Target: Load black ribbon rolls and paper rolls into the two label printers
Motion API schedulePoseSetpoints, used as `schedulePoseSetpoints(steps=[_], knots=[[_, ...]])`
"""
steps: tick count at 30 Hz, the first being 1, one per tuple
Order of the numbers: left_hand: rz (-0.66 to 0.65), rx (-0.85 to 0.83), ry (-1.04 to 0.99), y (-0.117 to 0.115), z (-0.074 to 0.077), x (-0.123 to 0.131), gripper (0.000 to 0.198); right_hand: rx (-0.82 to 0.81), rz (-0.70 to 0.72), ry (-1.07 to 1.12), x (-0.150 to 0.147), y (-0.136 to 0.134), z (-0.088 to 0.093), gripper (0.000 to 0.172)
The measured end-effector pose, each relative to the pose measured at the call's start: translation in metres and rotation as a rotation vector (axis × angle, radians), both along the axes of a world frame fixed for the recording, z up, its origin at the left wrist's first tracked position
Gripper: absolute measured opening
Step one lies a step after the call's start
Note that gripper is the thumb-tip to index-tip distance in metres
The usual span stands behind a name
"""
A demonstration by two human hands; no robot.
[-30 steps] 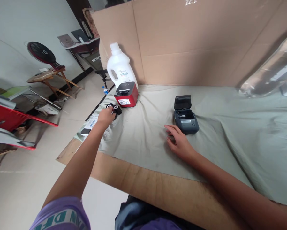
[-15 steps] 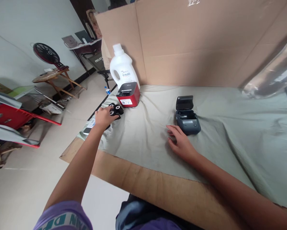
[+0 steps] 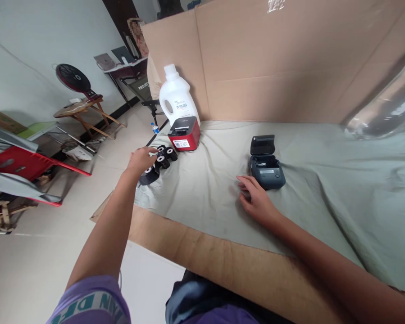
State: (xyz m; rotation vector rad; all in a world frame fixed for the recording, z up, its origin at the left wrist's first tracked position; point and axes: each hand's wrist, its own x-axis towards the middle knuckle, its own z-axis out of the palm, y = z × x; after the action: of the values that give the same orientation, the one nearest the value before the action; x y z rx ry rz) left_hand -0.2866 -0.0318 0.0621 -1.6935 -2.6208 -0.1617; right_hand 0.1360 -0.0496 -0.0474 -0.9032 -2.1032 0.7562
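My left hand (image 3: 142, 159) reaches to the far left of the cloth, its fingers stretched out at the edge of a cluster of small black rolls (image 3: 162, 162) with white cores. Its fingertips overlap the nearest rolls, and I cannot tell if they touch. A larger black roll (image 3: 149, 176) sits just below that hand. My right hand (image 3: 254, 198) rests on the cloth with fingers apart and nothing in them. Beside it stands a dark portable label printer (image 3: 267, 173), its lid (image 3: 262, 145) raised and its compartment exposed.
A red and black printer (image 3: 184, 135) stands behind the rolls, with a white detergent bottle (image 3: 179, 96) at its back. Tall cardboard (image 3: 273, 67) lines the rear. Something in clear plastic wrap (image 3: 384, 101) lies far right. A wooden edge (image 3: 202, 243) borders the cloth in front.
My left hand has drawn back leftward off the rolls, so more of them shows, the larger roll included. My right hand stays beside the open printer. The view has shifted slightly.
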Motion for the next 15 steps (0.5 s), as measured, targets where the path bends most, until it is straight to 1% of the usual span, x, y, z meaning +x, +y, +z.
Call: schedulePoseSetpoints(steps=[2,5,8,10,15], knots=[[0.002,0.024,0.007,0.005,0.000,0.000,0.039,0.011,0.002,-0.006,0.000,0.000,0.000,0.053],[-0.027,-0.073,0.004,0.013,0.001,-0.001,0.035,0.021,0.013,-0.018,0.000,0.001,-0.001,0.053],[-0.090,-0.180,0.039,0.021,0.003,-0.002,0.040,0.020,0.015,-0.029,0.000,0.001,-0.001,0.053],[-0.123,-0.205,0.085,0.025,0.004,-0.002,0.045,0.019,0.014,-0.032,0.001,0.001,-0.002,0.053],[-0.167,-0.124,0.158,0.036,0.005,0.006,0.045,0.018,0.019,-0.031,0.002,0.000,-0.001,0.055]])
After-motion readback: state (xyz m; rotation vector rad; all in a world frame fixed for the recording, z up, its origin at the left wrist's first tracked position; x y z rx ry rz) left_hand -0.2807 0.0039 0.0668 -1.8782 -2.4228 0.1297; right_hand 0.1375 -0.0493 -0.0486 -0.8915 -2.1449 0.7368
